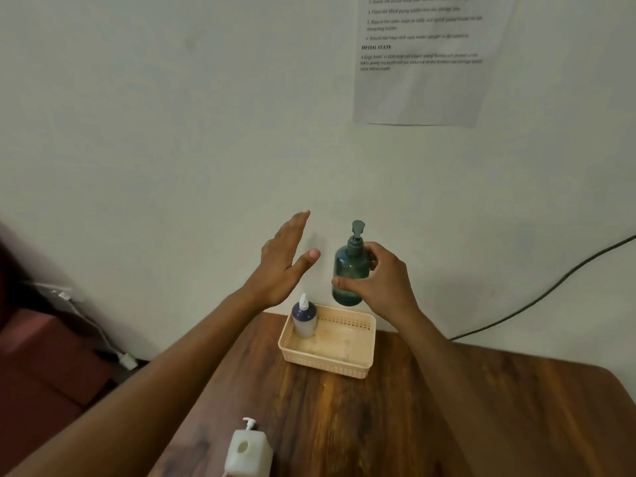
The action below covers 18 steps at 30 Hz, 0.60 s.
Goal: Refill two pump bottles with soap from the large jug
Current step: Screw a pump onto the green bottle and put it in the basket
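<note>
Head view shows your right hand (380, 284) holding the green pump bottle (348, 270) in the air, above the far edge of the basket (327, 361), with the fingers curled round its shoulder and the thumb across its belly. Your left hand (280, 266) is spread wide beside it, holding nothing and not touching the bottle.

That bottle looks like smooth, stiff plastic, and I judge it will be slippery if any soap has run down the side. How full it is cannot be told through the tinted wall, so expect some weight. Take it round the body below the collar, not by the pump head, which may turn or lift.

A small bottle (304, 316) with a white nozzle stands upright in the basket's left far corner, just below the green one. A white pump jug (248, 451) sits at the near edge of the table (447, 407), well apart from the basket. A paper sheet (423, 60) hangs on the wall and a dark cable (550, 290) runs down on the right; neither stands in your way.
</note>
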### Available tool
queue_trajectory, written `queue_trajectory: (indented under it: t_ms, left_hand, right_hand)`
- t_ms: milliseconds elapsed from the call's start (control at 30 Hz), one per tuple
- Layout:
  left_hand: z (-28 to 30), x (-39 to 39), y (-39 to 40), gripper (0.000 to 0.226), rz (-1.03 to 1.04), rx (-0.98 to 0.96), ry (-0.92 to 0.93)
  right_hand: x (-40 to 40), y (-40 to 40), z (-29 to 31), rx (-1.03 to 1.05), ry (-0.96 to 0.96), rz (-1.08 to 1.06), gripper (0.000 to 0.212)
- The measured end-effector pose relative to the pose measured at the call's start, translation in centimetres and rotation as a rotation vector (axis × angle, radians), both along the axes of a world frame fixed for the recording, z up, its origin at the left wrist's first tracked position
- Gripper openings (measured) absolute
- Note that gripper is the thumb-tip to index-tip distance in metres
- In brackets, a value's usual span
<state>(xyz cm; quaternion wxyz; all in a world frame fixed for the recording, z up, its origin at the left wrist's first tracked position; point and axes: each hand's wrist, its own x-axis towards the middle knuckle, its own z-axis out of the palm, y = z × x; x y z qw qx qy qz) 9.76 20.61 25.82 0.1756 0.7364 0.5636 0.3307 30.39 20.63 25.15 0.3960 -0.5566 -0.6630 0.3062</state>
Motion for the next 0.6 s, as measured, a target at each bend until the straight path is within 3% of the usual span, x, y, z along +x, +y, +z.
queue_trajectory:
  t_ms: [300, 500, 600]
  left_hand:
    - [-7.9, -2.6, 3.8, 0.090, 0.055, -0.099, 0.015]
    - [-12.8, -3.8, 5.5, 0.091, 0.087, -0.173, 0.025]
    - [-13.8, -4.2, 5.4, 0.079, 0.101, -0.225, 0.041]
  right_hand:
    - [-2.8, 5.6, -9.8, -0.058, -0.103, -0.067, 0.069]
    - [-4.7, 8.4, -16.5, -0.086, -0.141, -0.080, 0.066]
    - [-5.8, 9.7, -19.8, -0.115, -0.162, -0.092, 0.067]
